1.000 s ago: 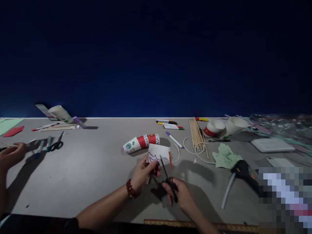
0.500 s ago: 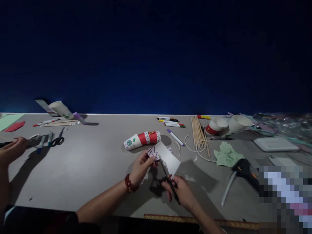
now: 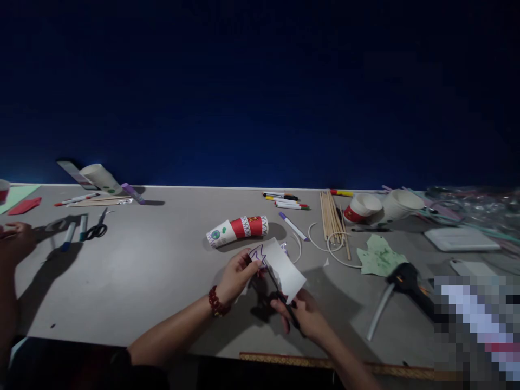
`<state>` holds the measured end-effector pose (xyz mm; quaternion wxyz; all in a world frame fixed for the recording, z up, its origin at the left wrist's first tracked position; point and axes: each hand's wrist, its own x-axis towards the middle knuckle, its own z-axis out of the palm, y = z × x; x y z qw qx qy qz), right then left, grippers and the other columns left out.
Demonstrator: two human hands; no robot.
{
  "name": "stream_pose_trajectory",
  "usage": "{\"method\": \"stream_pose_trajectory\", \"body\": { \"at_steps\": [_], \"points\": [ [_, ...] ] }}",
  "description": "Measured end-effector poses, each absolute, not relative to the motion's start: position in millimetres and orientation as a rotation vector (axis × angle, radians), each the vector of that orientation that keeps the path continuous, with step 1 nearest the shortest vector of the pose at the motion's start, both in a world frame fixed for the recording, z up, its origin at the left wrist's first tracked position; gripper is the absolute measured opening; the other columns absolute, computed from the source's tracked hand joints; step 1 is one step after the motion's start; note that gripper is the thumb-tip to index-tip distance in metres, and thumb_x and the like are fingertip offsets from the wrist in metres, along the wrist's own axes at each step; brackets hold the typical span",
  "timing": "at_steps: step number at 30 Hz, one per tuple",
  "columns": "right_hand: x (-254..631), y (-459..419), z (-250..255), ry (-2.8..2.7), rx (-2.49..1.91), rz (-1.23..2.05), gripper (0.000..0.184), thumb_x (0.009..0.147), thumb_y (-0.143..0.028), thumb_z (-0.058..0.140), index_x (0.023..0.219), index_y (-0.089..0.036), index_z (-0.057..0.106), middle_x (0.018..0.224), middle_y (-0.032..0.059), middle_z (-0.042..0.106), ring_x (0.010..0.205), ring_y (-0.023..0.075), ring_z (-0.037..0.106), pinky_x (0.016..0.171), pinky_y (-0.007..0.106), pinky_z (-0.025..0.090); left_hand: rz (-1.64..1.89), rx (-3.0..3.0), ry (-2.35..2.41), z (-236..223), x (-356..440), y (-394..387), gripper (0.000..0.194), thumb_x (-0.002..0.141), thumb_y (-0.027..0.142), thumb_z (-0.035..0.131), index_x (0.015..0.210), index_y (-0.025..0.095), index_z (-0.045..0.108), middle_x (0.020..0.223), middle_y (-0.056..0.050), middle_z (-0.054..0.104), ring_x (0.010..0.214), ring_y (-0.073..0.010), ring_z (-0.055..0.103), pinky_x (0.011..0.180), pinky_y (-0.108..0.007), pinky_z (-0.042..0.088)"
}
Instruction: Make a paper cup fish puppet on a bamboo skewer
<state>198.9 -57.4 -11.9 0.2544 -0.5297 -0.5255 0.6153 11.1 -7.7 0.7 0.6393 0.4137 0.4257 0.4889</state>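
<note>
My left hand (image 3: 234, 279), with a reddish bead bracelet at the wrist, pinches the left end of a piece of white paper (image 3: 284, 266). Purple zigzag lines are drawn on that end. Dark-handled scissors (image 3: 286, 307) are gripped in my right hand (image 3: 303, 315), and their blades reach up to the paper beside the drawn lines. Whether the blades are parted I cannot tell. Just behind my left hand lies a curved row of nested paper cups (image 3: 239, 229) in red and white with zigzag marks.
Behind the paper are a purple-capped marker (image 3: 293, 226), several markers (image 3: 286, 200) and wooden sticks (image 3: 328, 216). To the right lie white cord (image 3: 312, 242), green paper (image 3: 381, 257), a glue gun (image 3: 409, 287) and paper cups (image 3: 402, 207). Another person's hand (image 3: 18, 244) is at far left, near scissors (image 3: 97, 228).
The paper's free right part has bent and shifted slightly right, and the scissors have moved a little with my right hand. The other person's hand has drawn back to the left.
</note>
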Motion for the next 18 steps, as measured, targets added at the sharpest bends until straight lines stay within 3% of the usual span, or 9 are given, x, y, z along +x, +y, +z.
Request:
{"method": "stream_pose_trajectory", "body": {
  "at_steps": [9, 18],
  "points": [
    [200, -57, -7, -1.415, -1.45, 1.705, 0.042, 0.076, -0.06, 0.068, 0.064, -0.024, 0.05, 0.043, -0.0063, 0.047, 0.036, 0.0123, 0.045, 0.042, 0.026, 0.033, 1.091, 0.937, 0.929, -3, 10, -7, 0.028, 0.079, 0.04, 0.075, 0.087, 0.016, 0.063, 0.073, -0.001, 0.067, 0.063, -0.0142, 0.06, 0.064, -0.027, 0.05],
    [200, -58, -8, -1.433, -1.384, 1.686, 0.041, 0.077, -0.062, 0.066, 0.069, -0.023, 0.055, 0.045, -0.0068, 0.044, 0.035, 0.011, 0.042, 0.039, 0.024, 0.035, 1.083, 0.913, 0.916, 4, 12, -8, 0.035, 0.076, 0.045, 0.077, 0.084, 0.016, 0.059, 0.069, 0.0, 0.065, 0.057, -0.0128, 0.06, 0.058, -0.026, 0.049]
  ]
}}
